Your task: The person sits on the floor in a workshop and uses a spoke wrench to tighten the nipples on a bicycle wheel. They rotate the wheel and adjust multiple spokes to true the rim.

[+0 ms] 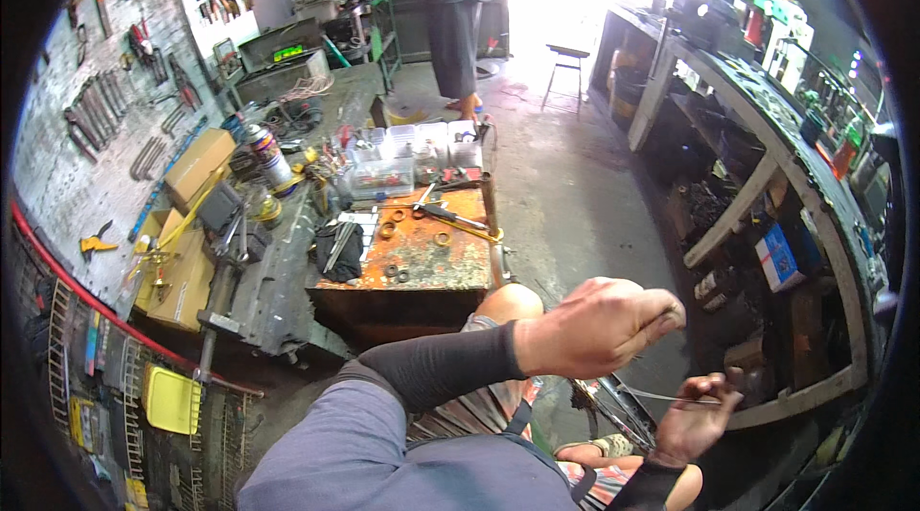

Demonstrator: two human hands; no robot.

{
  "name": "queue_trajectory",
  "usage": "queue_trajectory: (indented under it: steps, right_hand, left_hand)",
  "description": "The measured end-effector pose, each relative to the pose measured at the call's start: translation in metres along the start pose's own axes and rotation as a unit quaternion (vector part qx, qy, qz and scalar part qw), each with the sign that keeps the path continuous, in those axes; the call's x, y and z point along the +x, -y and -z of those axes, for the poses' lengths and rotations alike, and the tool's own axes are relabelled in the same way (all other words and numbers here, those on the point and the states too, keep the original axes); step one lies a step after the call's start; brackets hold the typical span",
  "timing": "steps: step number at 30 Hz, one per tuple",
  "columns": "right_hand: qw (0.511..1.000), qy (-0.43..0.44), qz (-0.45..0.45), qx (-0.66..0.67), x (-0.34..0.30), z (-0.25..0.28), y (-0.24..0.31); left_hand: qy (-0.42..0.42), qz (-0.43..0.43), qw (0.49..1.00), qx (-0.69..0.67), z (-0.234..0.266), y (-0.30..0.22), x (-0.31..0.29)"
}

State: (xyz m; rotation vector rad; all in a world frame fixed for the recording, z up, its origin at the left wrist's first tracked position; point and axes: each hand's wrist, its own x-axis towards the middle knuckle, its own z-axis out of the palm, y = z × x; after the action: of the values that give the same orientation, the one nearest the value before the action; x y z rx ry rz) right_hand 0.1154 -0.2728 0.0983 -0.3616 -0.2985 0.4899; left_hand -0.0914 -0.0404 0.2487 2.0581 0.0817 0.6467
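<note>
My left hand (606, 324) is raised in front of me, its fingers curled into a pinch; whatever they hold, if anything, is hidden. Lower and to the right, my right hand (692, 423) has its fingers closed on a thin pale wire (656, 396), which stretches left from them. Beneath the wire, between my legs, is a long dark metal part (613, 412), partly hidden by my left forearm. Both forearms wear dark sleeves. Ahead of my knee, an orange worn bench top (460, 267) bears a caliper (455, 216), several brass-coloured rings (442, 239) and a dark pouch (340, 249).
Clear plastic boxes (383, 178) and a spray can (271, 158) stand on the left bench. Tools hang on the wall (101, 113). A wooden shelf bench (757, 151) runs along the right. Farther off are a stool (565, 65) and another person (455, 22), standing.
</note>
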Motion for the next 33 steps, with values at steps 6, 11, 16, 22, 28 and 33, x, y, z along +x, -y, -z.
queue_trajectory:
  steps: [6, 11, 16, 22, 28, 33]
  right_hand:
    - [0.784, 0.298, 0.376, -0.395, -0.032, -0.113, -0.014]
    - [0.563, 0.543, 0.193, -0.593, -0.028, -0.114, -0.053]
    - [0.597, 0.484, 0.079, -0.634, -0.033, -0.09, -0.058]
    - [0.566, 0.372, 0.006, -0.736, -0.015, -0.038, -0.011]
    - [0.467, 0.323, -0.12, -0.815, -0.013, 0.038, 0.034]
    - [0.479, 0.275, -0.102, -0.827, 0.002, 0.054, 0.016]
  left_hand:
    - [-0.011, 0.25, 0.72, -0.647, -0.061, 0.058, -0.008]
    - [-0.117, 0.185, 0.606, -0.764, -0.047, 0.097, -0.037]
    - [-0.287, 0.215, 0.695, -0.623, 0.048, 0.123, -0.067]
    - [-0.287, 0.36, 0.888, 0.011, 0.259, 0.185, -0.166]
    - [-0.137, 0.483, 0.721, 0.477, 0.397, 0.298, -0.28]
    - [-0.186, 0.517, 0.67, 0.5, 0.387, 0.35, -0.308]
